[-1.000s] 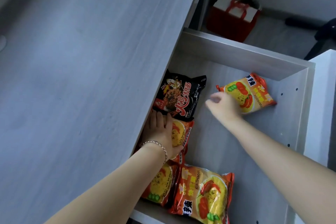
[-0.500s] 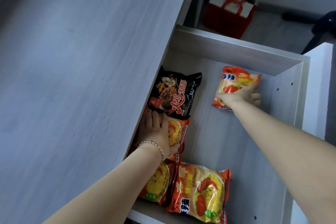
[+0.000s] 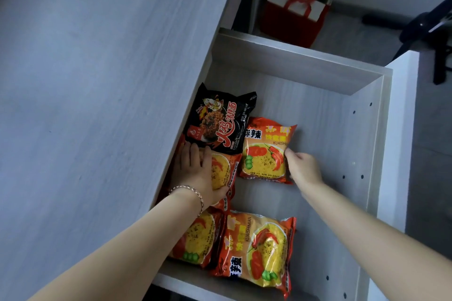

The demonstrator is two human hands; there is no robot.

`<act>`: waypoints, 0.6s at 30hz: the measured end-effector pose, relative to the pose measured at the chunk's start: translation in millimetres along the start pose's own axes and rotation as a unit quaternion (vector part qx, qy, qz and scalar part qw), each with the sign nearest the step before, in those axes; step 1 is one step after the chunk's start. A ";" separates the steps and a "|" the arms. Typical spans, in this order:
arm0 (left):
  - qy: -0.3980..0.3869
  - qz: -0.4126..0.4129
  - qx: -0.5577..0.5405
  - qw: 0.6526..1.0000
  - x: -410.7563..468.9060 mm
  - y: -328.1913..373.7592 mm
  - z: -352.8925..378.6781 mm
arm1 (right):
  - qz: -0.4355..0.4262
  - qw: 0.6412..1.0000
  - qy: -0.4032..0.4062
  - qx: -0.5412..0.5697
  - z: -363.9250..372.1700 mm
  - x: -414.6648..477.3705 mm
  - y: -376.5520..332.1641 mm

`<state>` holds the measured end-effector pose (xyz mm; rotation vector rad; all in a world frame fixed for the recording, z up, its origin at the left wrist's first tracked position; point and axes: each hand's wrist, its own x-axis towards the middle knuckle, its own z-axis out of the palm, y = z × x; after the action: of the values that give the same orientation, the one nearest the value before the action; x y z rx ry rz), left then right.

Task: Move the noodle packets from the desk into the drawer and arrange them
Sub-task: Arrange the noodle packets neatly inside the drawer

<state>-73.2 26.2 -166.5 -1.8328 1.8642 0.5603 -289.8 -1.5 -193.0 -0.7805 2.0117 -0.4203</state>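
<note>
The open drawer (image 3: 337,115) holds several noodle packets. A black packet (image 3: 220,120) lies at the back left, partly under the desk edge. My right hand (image 3: 302,168) grips the right edge of an orange packet (image 3: 265,151) that lies flat beside the black one. My left hand (image 3: 195,173) rests palm down on another orange packet (image 3: 223,171) at the left wall. Two more orange packets lie near the front: one (image 3: 195,237) under my left forearm, and one (image 3: 259,249) to its right.
The grey desk top (image 3: 97,105) fills the left and overhangs the drawer's left side. A red gift bag (image 3: 296,14) stands on the floor behind the drawer. A black chair base (image 3: 430,29) is at the far right. The drawer's right half shows bare bottom.
My right hand has carried the orange packet from the drawer's back right to the middle, now flat beside the black packet. My left hand has stayed on its packet.
</note>
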 end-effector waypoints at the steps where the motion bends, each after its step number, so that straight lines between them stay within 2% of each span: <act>1: 0.001 0.000 -0.002 1.000 -0.2 -0.3 0.1 | 0.022 0.999 0.011 0.024 6.7 -2.0 -3.6; 4: 0.006 -0.001 -0.006 1.000 -0.9 -0.5 0.9 | -0.026 0.999 0.040 -0.008 18.4 -7.4 -4.4; 9: 0.007 0.002 -0.002 1.000 -2.0 -0.9 -1.3 | -0.185 0.974 0.069 -0.107 -10.9 -4.0 -0.2; 11: 0.005 0.004 -0.004 1.000 -3.2 -1.6 -1.6 | -0.247 0.951 0.019 -0.183 -33.1 -0.9 2.5; 13: 0.005 0.005 -0.006 1.000 -3.4 -1.9 -1.3 | -0.290 0.921 -0.075 -0.250 -51.0 -2.3 3.7; 15: 0.006 0.005 -0.001 1.000 -3.5 -2.1 -0.9 | -0.324 0.872 -0.160 -0.330 -52.0 -8.3 2.7; 16: 0.005 0.004 -0.001 1.000 -3.7 -1.8 -0.7 | -0.342 0.853 -0.181 -0.351 -45.8 -12.6 2.4; 18: 0.000 0.004 -0.005 1.000 -4.0 -1.4 -1.1 | -0.369 0.848 -0.191 -0.330 -26.4 -23.5 0.0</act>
<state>-71.8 28.7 -163.2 -1.8339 1.8723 0.5730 -303.0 14.1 -164.2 -1.9239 1.3921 0.0450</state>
